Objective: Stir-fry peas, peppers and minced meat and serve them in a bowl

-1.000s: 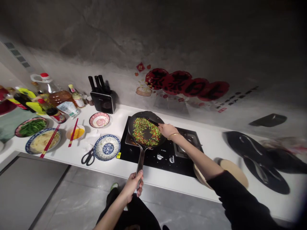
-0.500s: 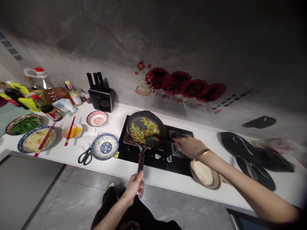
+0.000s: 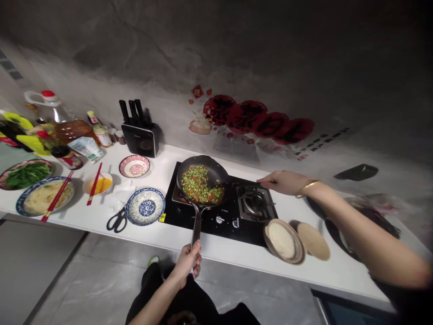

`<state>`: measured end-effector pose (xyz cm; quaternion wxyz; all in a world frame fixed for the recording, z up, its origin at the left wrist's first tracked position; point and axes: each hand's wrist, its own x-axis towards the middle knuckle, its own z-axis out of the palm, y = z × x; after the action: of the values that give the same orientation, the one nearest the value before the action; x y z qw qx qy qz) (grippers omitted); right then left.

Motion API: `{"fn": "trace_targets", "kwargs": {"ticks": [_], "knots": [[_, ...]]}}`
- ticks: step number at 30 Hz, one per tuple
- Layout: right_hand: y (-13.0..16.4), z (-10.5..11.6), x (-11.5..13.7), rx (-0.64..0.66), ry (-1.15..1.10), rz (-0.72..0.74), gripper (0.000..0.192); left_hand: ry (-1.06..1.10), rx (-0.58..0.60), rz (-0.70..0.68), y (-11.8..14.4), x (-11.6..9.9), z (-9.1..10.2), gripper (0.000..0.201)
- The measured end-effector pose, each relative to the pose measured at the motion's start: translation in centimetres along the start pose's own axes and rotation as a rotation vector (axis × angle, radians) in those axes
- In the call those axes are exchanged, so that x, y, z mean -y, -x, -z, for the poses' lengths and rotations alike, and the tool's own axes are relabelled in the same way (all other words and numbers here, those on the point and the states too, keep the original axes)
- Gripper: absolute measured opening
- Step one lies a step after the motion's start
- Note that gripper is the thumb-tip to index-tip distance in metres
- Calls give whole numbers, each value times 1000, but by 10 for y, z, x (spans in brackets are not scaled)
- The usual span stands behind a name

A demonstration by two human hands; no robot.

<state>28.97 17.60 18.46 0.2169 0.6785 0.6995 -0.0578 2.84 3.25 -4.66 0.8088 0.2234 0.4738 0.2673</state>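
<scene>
A black frying pan (image 3: 216, 170) holding chopped green and red vegetables (image 3: 200, 185) sits on the left burner of a black stove (image 3: 219, 219). My left hand (image 3: 188, 261) grips the end of the pan's long handle at the counter's front edge. My right hand (image 3: 283, 182) is stretched out past the right burner (image 3: 253, 201) and holds the far end of a dark spatula (image 3: 241, 183). The spatula's other end lies at the pan's right rim.
A beige bowl (image 3: 284, 240) and a flat lid (image 3: 313, 240) lie right of the stove, with dark pans (image 3: 338, 228) beyond. To the left are a blue-white plate (image 3: 145, 206), scissors (image 3: 117, 220), a pink plate (image 3: 134, 165), a knife block (image 3: 140, 135), an egg bowl with red chopsticks (image 3: 98, 183), food plates and bottles.
My right hand has drawn back from over the pan to the right, beyond the right burner, taking the spatula with it. The vegetables shifted in the pan. My left hand kept hold of the handle.
</scene>
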Motion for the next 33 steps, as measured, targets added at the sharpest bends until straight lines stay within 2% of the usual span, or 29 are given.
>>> {"fn": "trace_targets", "kwargs": {"ticks": [3, 5, 10, 13, 17, 21, 24, 26, 28, 30, 33], "knots": [[8, 6, 5, 165, 114, 8, 34, 1, 7, 4, -1, 1, 1, 51], [3, -5, 18, 178, 139, 26, 38, 2, 9, 1, -1, 1, 1, 51], [-24, -61, 48, 27, -22, 2, 46, 20, 4, -10, -1, 4, 2, 51], [-21, -80, 59, -25, -32, -14, 45, 32, 1, -11, -1, 4, 1, 51], [16, -72, 60, 14, 47, -38, 42, 32, -13, -4, -1, 3, 1, 52], [42, -52, 62, 7, 149, 109, 37, 11, -29, -18, -1, 3, 1, 52], [25, -50, 81, -94, 128, 185, 37, -7, -37, -11, -1, 3, 3, 51], [1, -54, 95, -140, 61, 145, 38, -24, -40, -9, -1, 3, 4, 51], [-21, -58, 102, -129, -28, 57, 39, -33, -43, -10, -1, 2, 4, 53], [-32, -59, 95, -94, -89, -21, 39, -33, -46, -11, -1, 1, 3, 53], [-21, -55, 67, -22, -111, -43, 38, -20, -46, -5, 0, 1, 0, 53]]}}
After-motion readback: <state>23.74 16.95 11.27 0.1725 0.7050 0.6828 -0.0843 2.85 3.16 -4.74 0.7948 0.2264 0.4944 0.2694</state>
